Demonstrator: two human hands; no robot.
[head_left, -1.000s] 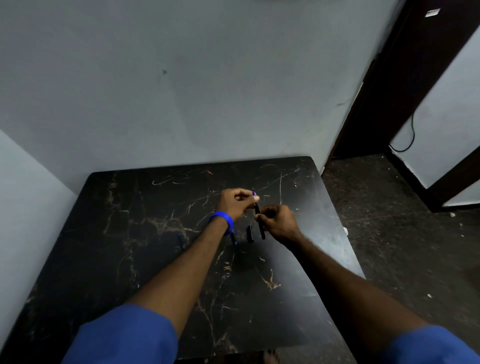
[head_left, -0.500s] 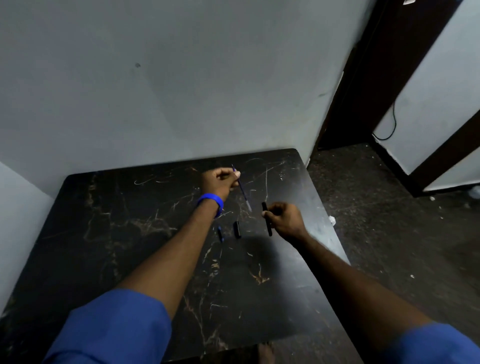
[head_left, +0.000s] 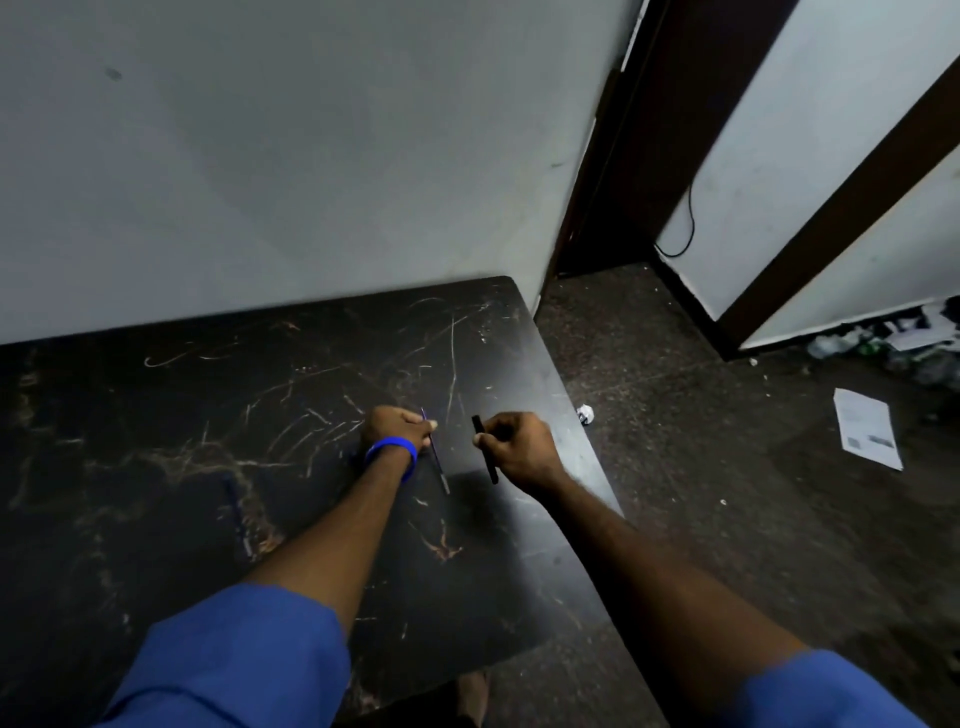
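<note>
My left hand (head_left: 396, 428), with a blue band on its wrist, pinches a thin blue pen refill (head_left: 435, 452) whose metal tip points down toward me. To its right, my right hand (head_left: 519, 448) grips a black pen barrel (head_left: 485, 457) held nearly upright. The two parts are apart, a short gap between them, both just above the black marble-patterned table (head_left: 208, 415). Another blue pen (head_left: 238, 517) lies on the table to the left of my left forearm.
The table stands against a white wall (head_left: 260, 156). To the right is a dark floor with a crumpled paper ball (head_left: 585, 413), a printed sheet (head_left: 866, 428) and litter (head_left: 893, 343) by a dark door frame (head_left: 639, 130).
My hands have drawn apart: the refill has come out of the barrel and is held separately. The view has shifted left, and the small black parts near my wrist are out of sight.
</note>
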